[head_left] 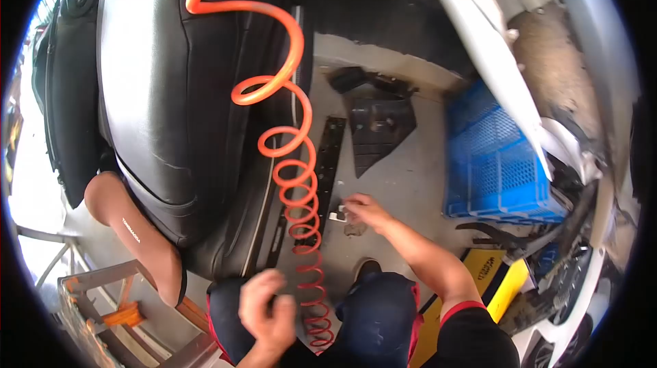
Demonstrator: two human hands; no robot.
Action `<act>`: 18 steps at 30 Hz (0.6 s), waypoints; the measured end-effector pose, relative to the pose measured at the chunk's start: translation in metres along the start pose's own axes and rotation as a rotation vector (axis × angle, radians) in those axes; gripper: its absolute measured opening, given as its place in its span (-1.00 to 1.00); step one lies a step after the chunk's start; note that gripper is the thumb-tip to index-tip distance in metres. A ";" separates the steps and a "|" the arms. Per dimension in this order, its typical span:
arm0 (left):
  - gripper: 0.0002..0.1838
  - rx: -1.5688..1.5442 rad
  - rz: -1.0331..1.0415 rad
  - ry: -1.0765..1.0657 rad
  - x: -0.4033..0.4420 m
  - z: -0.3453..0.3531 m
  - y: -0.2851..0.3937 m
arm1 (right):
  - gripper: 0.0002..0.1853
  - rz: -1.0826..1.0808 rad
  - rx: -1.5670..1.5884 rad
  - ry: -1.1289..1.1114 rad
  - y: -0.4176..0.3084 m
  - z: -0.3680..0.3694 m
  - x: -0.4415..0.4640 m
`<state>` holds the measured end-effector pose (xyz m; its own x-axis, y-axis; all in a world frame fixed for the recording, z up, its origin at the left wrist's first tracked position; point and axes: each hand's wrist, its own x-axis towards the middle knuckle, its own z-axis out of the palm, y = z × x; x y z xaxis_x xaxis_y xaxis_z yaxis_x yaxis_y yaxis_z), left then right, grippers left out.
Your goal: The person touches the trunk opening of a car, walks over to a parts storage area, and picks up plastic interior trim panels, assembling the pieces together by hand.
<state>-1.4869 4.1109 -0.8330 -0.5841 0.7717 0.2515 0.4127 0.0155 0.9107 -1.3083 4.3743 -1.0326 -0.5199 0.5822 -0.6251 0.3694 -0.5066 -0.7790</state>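
My right hand (368, 212) reaches down over the grey floor with its fingers pinched together. At its fingertips is a small pale, metallic-looking piece (337, 216), too small to name; the fingers seem to hold it. Above my left knee hangs my left hand (265, 310), slightly blurred, its fingers loosely curled and its thumb apart, with nothing visible in it. A coiled orange air hose (301, 193) runs between the hands, from the top down to my lap. Just left of my right hand lies a long black perforated strip (331, 162).
A black plastic panel (380, 125) lies on the floor ahead. On the right are a blue crate (489, 156), a yellow box (514, 287) and a white body panel (472, 26). A large black padded seat (154, 94) stands left, near a brown piece (133, 231) and a metal frame (89, 275).
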 end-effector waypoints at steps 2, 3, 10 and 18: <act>-0.78 -0.046 -0.152 0.350 0.009 -0.009 -0.008 | -0.70 0.034 -0.006 0.015 0.019 -0.030 0.024; -0.77 -0.122 -0.259 0.497 0.014 -0.013 -0.011 | -0.68 0.052 -0.018 0.055 0.026 -0.038 0.041; -0.59 -0.611 -0.686 -0.411 0.038 0.119 0.009 | -0.61 -0.099 -0.527 0.414 0.097 -0.004 0.186; -0.41 -0.068 -0.546 0.045 0.128 0.210 -0.192 | -0.72 -0.387 -0.441 0.470 0.026 -0.040 0.143</act>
<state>-1.4940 4.3401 -1.0441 -0.7307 0.6349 -0.2510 -0.0042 0.3634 0.9316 -1.3423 4.4699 -1.1439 -0.3278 0.9273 -0.1805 0.5527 0.0333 -0.8327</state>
